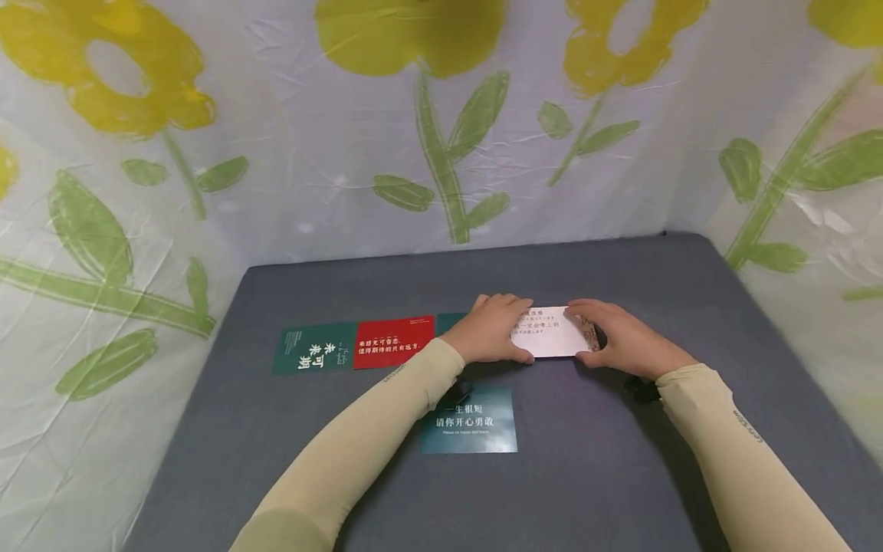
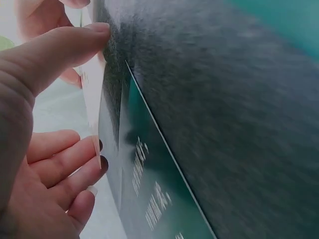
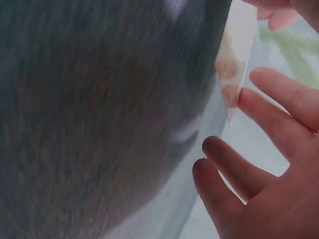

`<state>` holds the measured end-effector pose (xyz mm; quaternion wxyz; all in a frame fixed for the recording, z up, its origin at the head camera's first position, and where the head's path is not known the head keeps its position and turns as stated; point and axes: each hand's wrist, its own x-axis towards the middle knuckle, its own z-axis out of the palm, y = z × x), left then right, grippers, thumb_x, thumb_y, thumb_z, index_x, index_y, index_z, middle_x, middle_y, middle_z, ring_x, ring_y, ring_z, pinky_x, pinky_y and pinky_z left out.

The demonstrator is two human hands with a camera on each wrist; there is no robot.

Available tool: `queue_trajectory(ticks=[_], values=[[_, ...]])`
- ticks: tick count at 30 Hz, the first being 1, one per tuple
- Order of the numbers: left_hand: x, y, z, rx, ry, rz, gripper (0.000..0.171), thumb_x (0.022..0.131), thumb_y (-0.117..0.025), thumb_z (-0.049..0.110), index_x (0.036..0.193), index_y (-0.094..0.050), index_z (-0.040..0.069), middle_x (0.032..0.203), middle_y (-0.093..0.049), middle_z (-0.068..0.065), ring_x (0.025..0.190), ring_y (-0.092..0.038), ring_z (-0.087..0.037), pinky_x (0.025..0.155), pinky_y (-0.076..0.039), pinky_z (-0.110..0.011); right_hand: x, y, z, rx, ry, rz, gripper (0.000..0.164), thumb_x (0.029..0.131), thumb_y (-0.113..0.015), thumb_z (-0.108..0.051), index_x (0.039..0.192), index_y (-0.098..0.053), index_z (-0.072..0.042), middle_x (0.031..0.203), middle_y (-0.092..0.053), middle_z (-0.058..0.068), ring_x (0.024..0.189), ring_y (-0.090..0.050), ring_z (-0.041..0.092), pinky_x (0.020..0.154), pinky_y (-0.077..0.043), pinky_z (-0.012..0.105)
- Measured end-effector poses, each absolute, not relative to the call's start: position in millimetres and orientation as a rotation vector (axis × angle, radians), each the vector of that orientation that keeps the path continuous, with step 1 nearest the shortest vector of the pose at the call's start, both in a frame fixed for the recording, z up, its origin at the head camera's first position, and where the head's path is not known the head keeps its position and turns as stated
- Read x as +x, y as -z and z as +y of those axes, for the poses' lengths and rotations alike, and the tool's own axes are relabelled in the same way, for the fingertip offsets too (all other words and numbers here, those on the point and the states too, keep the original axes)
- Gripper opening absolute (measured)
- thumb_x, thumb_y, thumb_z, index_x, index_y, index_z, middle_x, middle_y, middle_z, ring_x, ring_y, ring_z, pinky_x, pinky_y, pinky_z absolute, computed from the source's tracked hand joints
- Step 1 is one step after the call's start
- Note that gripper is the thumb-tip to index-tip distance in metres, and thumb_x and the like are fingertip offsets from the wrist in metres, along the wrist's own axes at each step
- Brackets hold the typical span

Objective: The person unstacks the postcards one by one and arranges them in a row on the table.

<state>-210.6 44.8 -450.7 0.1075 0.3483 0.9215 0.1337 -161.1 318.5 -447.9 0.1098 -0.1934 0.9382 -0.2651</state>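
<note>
A white postcard [image 1: 548, 341] with brown print and a floral patch at its right end is held between both hands, just above the table. My left hand [image 1: 488, 328] grips its left end, thumb at the near edge and fingers at the far edge. At the opposite end, my right hand [image 1: 624, 341] holds the card the same way. The left wrist view shows the card [image 2: 92, 97] edge-on, raised off the cloth. In the right wrist view some fingers [image 3: 271, 114] are spread near the card's corner. A green postcard [image 1: 450, 322] is partly hidden behind the left hand.
Left of the hands, a red postcard [image 1: 393, 343] and a dark green one [image 1: 313, 349] lie in a row. Nearer, a teal postcard [image 1: 469, 433] sits partly under the left forearm. Grey cloth covers the table [image 1: 586, 460]; a flower-patterned curtain [image 1: 310, 169] hangs behind.
</note>
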Motion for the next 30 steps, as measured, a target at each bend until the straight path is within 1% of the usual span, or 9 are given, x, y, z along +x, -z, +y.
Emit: queue_trajectory(ticks=[8, 12, 15, 21, 25, 30], values=[[-220.9, 466.2, 62.7, 1.013, -0.365, 2.694, 0.099, 0.085, -0.085, 0.062, 0.164, -0.047, 0.015, 0.161, -0.057, -0.002, 0.145, -0.055, -0.022, 0.115, -0.04, -0.045, -167.0, 455.6, 330.4, -0.523, 0.769, 2.712, 0.08, 0.092, -0.085, -0.017, 0.161, -0.047, -0.004, 0.166, -0.045, 0.026, 0.153, -0.042, 0.049, 0.118, -0.043, 0.067], [-222.3, 468.6, 65.2, 1.014, -0.344, 2.709, 0.097, 0.085, -0.085, 0.064, 0.162, -0.05, 0.017, 0.16, -0.058, -0.001, 0.144, -0.056, -0.022, 0.114, -0.04, -0.045, -167.7, 455.4, 330.5, -0.529, 0.755, 2.713, 0.079, 0.092, -0.085, -0.018, 0.16, -0.047, -0.003, 0.165, -0.045, 0.028, 0.152, -0.04, 0.052, 0.118, -0.041, 0.069], [-221.1, 466.0, 63.9, 1.007, -0.371, 2.705, 0.094, 0.086, -0.084, 0.062, 0.161, -0.052, 0.017, 0.16, -0.059, -0.001, 0.145, -0.056, -0.022, 0.114, -0.04, -0.046, -169.2, 453.4, 330.2, -0.532, 0.751, 2.708, 0.078, 0.093, -0.085, -0.018, 0.16, -0.048, -0.003, 0.165, -0.045, 0.029, 0.152, -0.039, 0.053, 0.118, -0.04, 0.071], [-219.2, 462.9, 61.1, 1.0, -0.387, 2.699, 0.091, 0.088, -0.083, 0.061, 0.161, -0.052, 0.018, 0.161, -0.058, 0.0, 0.146, -0.054, -0.021, 0.113, -0.038, -0.046, -173.2, 450.0, 330.7, -0.546, 0.738, 2.709, 0.077, 0.092, -0.085, -0.019, 0.159, -0.05, -0.003, 0.163, -0.048, 0.027, 0.152, -0.04, 0.051, 0.118, -0.04, 0.071], [-220.1, 463.1, 61.9, 1.003, -0.367, 2.694, 0.092, 0.088, -0.082, 0.062, 0.162, -0.051, 0.018, 0.162, -0.057, 0.001, 0.147, -0.053, -0.021, 0.114, -0.037, -0.046, -174.8, 449.1, 330.6, -0.539, 0.73, 2.712, 0.076, 0.092, -0.085, -0.019, 0.158, -0.051, -0.004, 0.162, -0.05, 0.025, 0.152, -0.04, 0.051, 0.119, -0.039, 0.071], [-221.8, 463.0, 61.7, 0.99, -0.374, 2.694, 0.094, 0.088, -0.083, 0.062, 0.163, -0.049, 0.018, 0.164, -0.056, 0.001, 0.148, -0.052, -0.021, 0.114, -0.036, -0.047, -176.0, 447.4, 329.0, -0.547, 0.728, 2.724, 0.075, 0.09, -0.085, -0.02, 0.156, -0.053, -0.005, 0.161, -0.051, 0.025, 0.15, -0.04, 0.051, 0.117, -0.04, 0.072]])
